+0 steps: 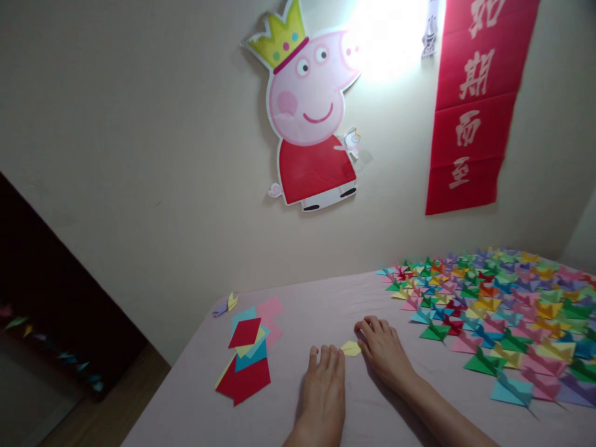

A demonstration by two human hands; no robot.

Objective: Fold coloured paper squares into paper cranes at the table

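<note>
My left hand (322,388) lies flat on the pink tablecloth (321,304), fingers stretched forward. My right hand (383,349) rests beside it, fingers extended and close together. Between the fingertips of both hands sits a small folded yellow paper (351,348), touched at its edges by both. To the left lies a loose stack of square paper sheets (248,359), red, blue, yellow and pink.
Several folded paper cranes (498,310) in many colours cover the right half of the table. Two small folded pieces (226,304) lie at the far left corner. A cartoon pig cutout (310,105) and a red banner (475,99) hang on the wall.
</note>
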